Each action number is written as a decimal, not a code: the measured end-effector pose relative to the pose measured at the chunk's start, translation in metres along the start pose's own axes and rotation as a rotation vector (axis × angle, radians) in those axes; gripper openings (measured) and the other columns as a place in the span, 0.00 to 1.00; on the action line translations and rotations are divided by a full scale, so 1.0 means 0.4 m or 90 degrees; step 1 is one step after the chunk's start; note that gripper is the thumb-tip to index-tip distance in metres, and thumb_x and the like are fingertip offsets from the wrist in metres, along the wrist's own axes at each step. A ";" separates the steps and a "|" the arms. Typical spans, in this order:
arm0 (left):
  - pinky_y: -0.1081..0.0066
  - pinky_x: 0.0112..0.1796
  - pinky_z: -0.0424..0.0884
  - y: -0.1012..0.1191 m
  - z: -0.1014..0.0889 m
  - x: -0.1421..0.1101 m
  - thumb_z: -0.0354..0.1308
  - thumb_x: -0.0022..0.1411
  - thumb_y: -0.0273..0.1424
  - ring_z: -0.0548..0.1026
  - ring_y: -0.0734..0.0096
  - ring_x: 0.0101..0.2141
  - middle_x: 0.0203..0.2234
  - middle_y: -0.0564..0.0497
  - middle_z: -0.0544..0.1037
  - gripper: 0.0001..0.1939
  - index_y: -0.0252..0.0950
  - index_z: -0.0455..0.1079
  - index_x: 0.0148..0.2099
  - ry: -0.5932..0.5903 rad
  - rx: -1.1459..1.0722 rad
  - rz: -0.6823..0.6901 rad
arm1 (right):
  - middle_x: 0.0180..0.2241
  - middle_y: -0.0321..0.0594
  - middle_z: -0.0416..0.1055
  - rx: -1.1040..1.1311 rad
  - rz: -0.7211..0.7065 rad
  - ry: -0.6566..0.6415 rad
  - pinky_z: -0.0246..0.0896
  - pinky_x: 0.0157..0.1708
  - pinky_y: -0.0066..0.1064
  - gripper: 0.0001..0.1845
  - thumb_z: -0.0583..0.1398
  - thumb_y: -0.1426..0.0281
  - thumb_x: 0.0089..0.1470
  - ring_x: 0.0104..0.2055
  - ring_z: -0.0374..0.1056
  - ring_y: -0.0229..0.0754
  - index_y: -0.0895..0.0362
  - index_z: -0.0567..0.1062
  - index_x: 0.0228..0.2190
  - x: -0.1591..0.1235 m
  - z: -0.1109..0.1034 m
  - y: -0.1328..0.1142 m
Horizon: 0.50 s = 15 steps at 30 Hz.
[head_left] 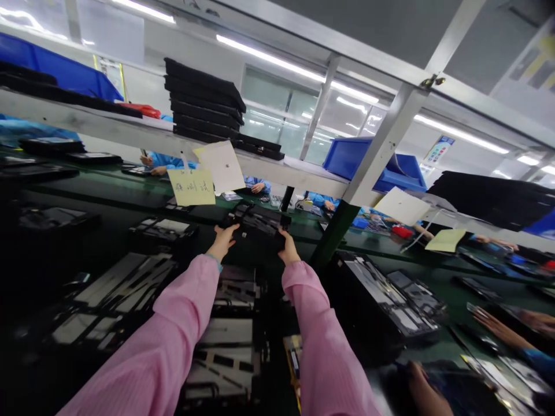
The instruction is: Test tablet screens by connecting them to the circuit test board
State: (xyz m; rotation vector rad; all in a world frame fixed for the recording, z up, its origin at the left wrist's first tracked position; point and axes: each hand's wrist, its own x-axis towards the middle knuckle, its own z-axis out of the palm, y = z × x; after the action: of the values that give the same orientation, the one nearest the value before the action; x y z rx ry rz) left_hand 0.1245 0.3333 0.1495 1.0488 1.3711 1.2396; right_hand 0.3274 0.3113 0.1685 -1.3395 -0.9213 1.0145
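Both my arms, in pink sleeves, reach forward over the dark green bench. Between my hands is a black foam tray [259,222] with dark flat parts in it. The fingers of my left hand [222,242] grip its left end, and my right hand [288,248] grips the right end, thumb on the edge. Below my forearms lie more black trays, one with pale, flat device parts [225,355] crossed by dark strips. Another tray with similar parts [125,280] is left of my left forearm.
A stack of trays [388,300] stands right of my arms. A metal shelf [299,175] crosses ahead, carrying stacked black trays [202,101] and a blue bin [347,159]; its post [347,214] rises right of my hands. A co-worker's hand [427,390] is at lower right.
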 end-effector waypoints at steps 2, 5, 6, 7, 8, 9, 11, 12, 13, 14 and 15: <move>0.59 0.41 0.73 0.000 0.049 -0.091 0.61 0.55 0.47 0.77 0.57 0.43 0.52 0.32 0.70 0.37 0.37 0.51 0.59 -0.039 -0.126 -0.040 | 0.35 0.46 0.78 0.036 0.012 -0.001 0.69 0.41 0.34 0.23 0.52 0.63 0.60 0.37 0.74 0.44 0.66 0.72 0.49 -0.070 0.014 0.005; 0.64 0.38 0.73 -0.001 0.113 -0.236 0.63 0.54 0.44 0.78 0.63 0.40 0.47 0.39 0.74 0.32 0.39 0.55 0.55 -0.060 -0.270 -0.057 | 0.38 0.47 0.78 0.100 -0.019 0.007 0.70 0.42 0.35 0.24 0.53 0.60 0.60 0.40 0.74 0.45 0.64 0.72 0.50 -0.207 0.021 0.025; 0.66 0.38 0.73 -0.001 0.123 -0.281 0.63 0.53 0.42 0.77 0.65 0.40 0.47 0.41 0.74 0.31 0.40 0.56 0.55 -0.054 -0.304 -0.058 | 0.39 0.47 0.77 0.112 -0.042 0.002 0.70 0.42 0.35 0.25 0.53 0.58 0.60 0.41 0.74 0.46 0.63 0.72 0.50 -0.259 0.011 0.031; 0.67 0.38 0.73 0.000 0.124 -0.323 0.64 0.52 0.41 0.77 0.66 0.40 0.47 0.42 0.74 0.30 0.40 0.57 0.54 -0.050 -0.330 -0.060 | 0.40 0.47 0.77 0.109 -0.072 -0.012 0.70 0.43 0.36 0.26 0.53 0.56 0.59 0.42 0.74 0.46 0.62 0.72 0.49 -0.312 -0.007 0.036; 0.69 0.37 0.72 0.001 0.117 -0.362 0.63 0.52 0.40 0.77 0.66 0.40 0.46 0.44 0.75 0.28 0.40 0.59 0.52 -0.046 -0.349 -0.063 | 0.41 0.47 0.76 0.084 -0.097 -0.026 0.70 0.43 0.38 0.28 0.52 0.53 0.59 0.43 0.74 0.47 0.61 0.72 0.49 -0.366 -0.032 0.039; 0.69 0.36 0.72 0.003 0.102 -0.397 0.63 0.51 0.39 0.77 0.67 0.39 0.44 0.45 0.76 0.25 0.39 0.61 0.50 -0.047 -0.361 -0.068 | 0.42 0.47 0.75 0.027 -0.119 -0.038 0.70 0.44 0.40 0.30 0.50 0.50 0.59 0.43 0.73 0.48 0.60 0.72 0.50 -0.420 -0.066 0.041; 0.70 0.33 0.71 0.009 0.056 -0.462 0.63 0.49 0.37 0.77 0.67 0.35 0.37 0.48 0.77 0.21 0.37 0.65 0.45 -0.063 -0.371 -0.078 | 0.47 0.50 0.72 -0.071 -0.153 -0.045 0.70 0.45 0.46 0.34 0.54 0.47 0.55 0.45 0.73 0.51 0.60 0.67 0.53 -0.519 -0.149 0.040; 0.71 0.31 0.71 0.013 0.031 -0.492 0.63 0.48 0.36 0.77 0.67 0.33 0.33 0.49 0.77 0.19 0.36 0.67 0.43 -0.078 -0.372 -0.083 | 0.51 0.52 0.69 -0.102 -0.182 -0.036 0.67 0.48 0.49 0.38 0.61 0.49 0.51 0.48 0.71 0.53 0.59 0.64 0.55 -0.559 -0.193 0.038; 0.71 0.29 0.70 0.018 0.008 -0.522 0.63 0.46 0.35 0.76 0.67 0.31 0.30 0.50 0.77 0.18 0.36 0.69 0.41 -0.094 -0.375 -0.086 | 0.54 0.54 0.65 -0.229 -0.307 0.037 0.65 0.50 0.51 0.41 0.63 0.50 0.49 0.51 0.68 0.55 0.58 0.61 0.57 -0.592 -0.235 0.034; 0.70 0.28 0.70 0.023 -0.012 -0.550 0.64 0.45 0.34 0.76 0.67 0.28 0.27 0.51 0.76 0.17 0.35 0.70 0.39 -0.112 -0.376 -0.091 | 0.58 0.56 0.60 -0.369 -0.449 0.132 0.60 0.53 0.55 0.46 0.66 0.51 0.45 0.56 0.63 0.59 0.59 0.59 0.59 -0.616 -0.273 0.029; 0.71 0.26 0.69 0.029 -0.026 -0.575 0.64 0.44 0.33 0.75 0.67 0.26 0.25 0.52 0.75 0.15 0.35 0.71 0.37 -0.128 -0.376 -0.097 | 0.62 0.59 0.55 -0.512 -0.558 0.168 0.53 0.57 0.60 0.48 0.67 0.52 0.44 0.61 0.56 0.64 0.59 0.58 0.60 -0.633 -0.303 0.022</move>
State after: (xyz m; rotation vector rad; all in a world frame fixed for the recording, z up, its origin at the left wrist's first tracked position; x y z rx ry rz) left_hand 0.1498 0.1069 0.1862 0.6207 0.8328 1.2747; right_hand 0.3621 0.0327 0.1663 -1.4082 -1.5848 -0.2456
